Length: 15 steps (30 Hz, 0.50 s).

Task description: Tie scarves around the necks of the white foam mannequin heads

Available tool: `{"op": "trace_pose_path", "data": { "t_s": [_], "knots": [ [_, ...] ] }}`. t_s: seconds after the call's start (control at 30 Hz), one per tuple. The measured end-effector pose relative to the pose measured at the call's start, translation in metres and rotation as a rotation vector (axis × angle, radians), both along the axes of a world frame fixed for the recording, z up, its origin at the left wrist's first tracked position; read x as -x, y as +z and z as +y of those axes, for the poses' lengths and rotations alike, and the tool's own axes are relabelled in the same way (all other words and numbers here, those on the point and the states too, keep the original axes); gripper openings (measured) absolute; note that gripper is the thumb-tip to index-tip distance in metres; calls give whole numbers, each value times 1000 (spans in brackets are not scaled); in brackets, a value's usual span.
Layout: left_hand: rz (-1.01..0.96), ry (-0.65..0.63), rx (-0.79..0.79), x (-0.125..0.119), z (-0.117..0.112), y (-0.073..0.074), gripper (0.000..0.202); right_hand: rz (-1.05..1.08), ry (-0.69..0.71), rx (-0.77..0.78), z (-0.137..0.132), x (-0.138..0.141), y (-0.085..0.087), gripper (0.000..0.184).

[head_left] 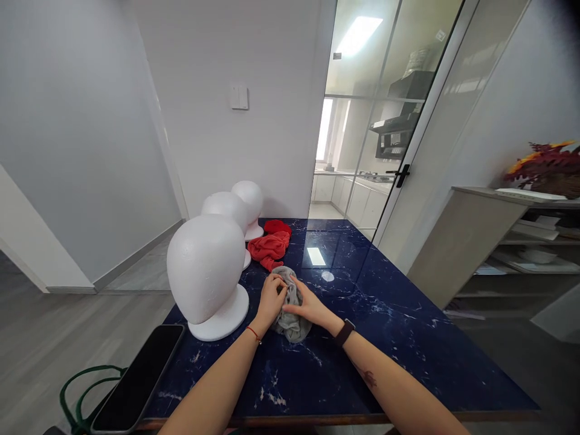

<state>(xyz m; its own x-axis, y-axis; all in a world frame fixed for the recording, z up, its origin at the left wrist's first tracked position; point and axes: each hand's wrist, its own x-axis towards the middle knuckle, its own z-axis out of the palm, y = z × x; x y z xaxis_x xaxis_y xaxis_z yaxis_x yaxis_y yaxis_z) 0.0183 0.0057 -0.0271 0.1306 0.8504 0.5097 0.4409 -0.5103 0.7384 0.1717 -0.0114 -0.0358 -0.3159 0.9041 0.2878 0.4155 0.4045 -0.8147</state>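
Softly crumpled, a gray cloth (292, 332) lies on the shiny dark blue table (389, 344) with white streaks, near a smooth, round white foam head (206, 266). The left hand (270, 299) pinches the cloth's folds; the right hand (312, 305) curves over it, but I cannot tell if it grips. Bunched red cloth (270, 246) lies behind. Past the table are a glass door (348, 78) and a shelf (471, 229) with a bowl (537, 255) in it.

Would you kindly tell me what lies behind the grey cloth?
Behind the grey cloth lies red cloth on the blue table; whatever the grey cloth covers cannot be seen.
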Motion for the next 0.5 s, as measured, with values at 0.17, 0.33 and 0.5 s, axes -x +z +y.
{"op": "trace_pose_path", "data": {
  "t_s": [0.17, 0.33, 0.5],
  "knots": [
    [-7, 66, 11, 1, -4, 7, 16, -31, 85, -62, -6, 7, 0, 98],
    [102, 86, -15, -3, -12, 11, 11, -20, -18, -117, -2, 11, -5, 66],
    [213, 75, -152, -6, -25, 22, 18, -49, -121, -172, -4, 19, -10, 48]
  ]
}}
